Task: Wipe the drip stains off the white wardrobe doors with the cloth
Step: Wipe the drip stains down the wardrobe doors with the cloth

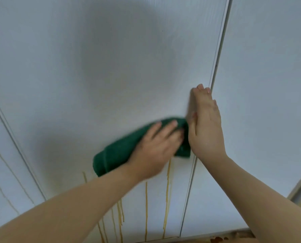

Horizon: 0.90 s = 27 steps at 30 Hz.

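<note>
Out beyond my left hand, thin yellowish drip stains run down the neighbouring panel. That hand lies flat on the green cloth, fingers nearly straight and spread, pressing it against the white wardrobe door rather than gripping it. The cloth is bunched into a soft roll that sticks out past both my wrist and my fingertips. It looks light and limp, so I judge it will slip or unroll unless my palm sits over its middle and pins a fold. Just below this hand, more drips are not yet wiped. Beside the cloth, my right hand is open, fingers straight and together, flat on the door next to the seam, holding nothing.
</note>
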{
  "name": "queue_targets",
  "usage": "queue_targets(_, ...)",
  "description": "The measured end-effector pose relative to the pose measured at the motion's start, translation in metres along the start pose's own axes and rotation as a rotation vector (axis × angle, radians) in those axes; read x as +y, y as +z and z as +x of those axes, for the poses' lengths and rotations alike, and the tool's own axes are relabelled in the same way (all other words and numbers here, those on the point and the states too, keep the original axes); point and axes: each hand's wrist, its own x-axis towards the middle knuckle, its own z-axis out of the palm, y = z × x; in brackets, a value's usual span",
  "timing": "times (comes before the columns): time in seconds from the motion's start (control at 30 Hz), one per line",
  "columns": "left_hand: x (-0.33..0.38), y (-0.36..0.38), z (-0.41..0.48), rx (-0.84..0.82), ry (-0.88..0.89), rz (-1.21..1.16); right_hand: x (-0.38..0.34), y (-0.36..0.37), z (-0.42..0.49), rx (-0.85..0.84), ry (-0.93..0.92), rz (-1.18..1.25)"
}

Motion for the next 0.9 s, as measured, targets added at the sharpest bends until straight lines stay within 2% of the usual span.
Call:
queue_targets(0.07, 0.01, 0.0, -0.02, -0.164, 0.261, -0.011, -0.003, 0.001, 0.0, -0.012, 0.019, 0.005)
queue_targets(0.13, -0.002, -0.004, -0.029, -0.2, 0.375, 0.023, -0.004, -0.001, 0.0, -0.02, 0.012, 0.006)
queue_targets(0.17, -0.011, -0.008, -0.03, -0.172, 0.344, 0.019, -0.003, -0.002, 0.0, -0.021, 0.006, 0.006)
queue_targets(0.3, -0.04, -0.018, -0.011, 0.072, -0.046, -0.009, 0.001, 0.001, -0.001, 0.019, -0.016, 0.019)
queue_targets(0.4, -0.014, -0.007, -0.002, 0.131, -0.159, -0.016, -0.003, 0.008, 0.0, 0.083, 0.018, 0.046)
queue_targets(0.47, 0.015, 0.009, -0.015, 0.047, -0.061, 0.007, -0.005, 0.011, 0.0, 0.094, 0.045, 0.061)
queue_targets(0.57, 0.043, 0.02, -0.049, -0.216, 0.257, 0.009, -0.005, 0.01, -0.001, 0.073, 0.033, 0.043)
queue_targets(0.63, 0.04, 0.017, -0.057, -0.276, 0.338, 0.025, -0.003, 0.008, -0.001, 0.069, 0.017, 0.03)
queue_targets(0.7, 0.025, 0.01, -0.049, -0.188, 0.226, -0.006, -0.001, 0.008, 0.0, 0.075, 0.005, 0.019)
queue_targets(0.8, -0.002, -0.005, -0.012, 0.098, -0.102, -0.06, 0.002, 0.011, 0.001, 0.08, -0.018, 0.004)
queue_targets(0.9, -0.01, -0.005, 0.02, 0.246, -0.233, -0.045, 0.005, 0.013, 0.001, 0.092, -0.021, 0.025)
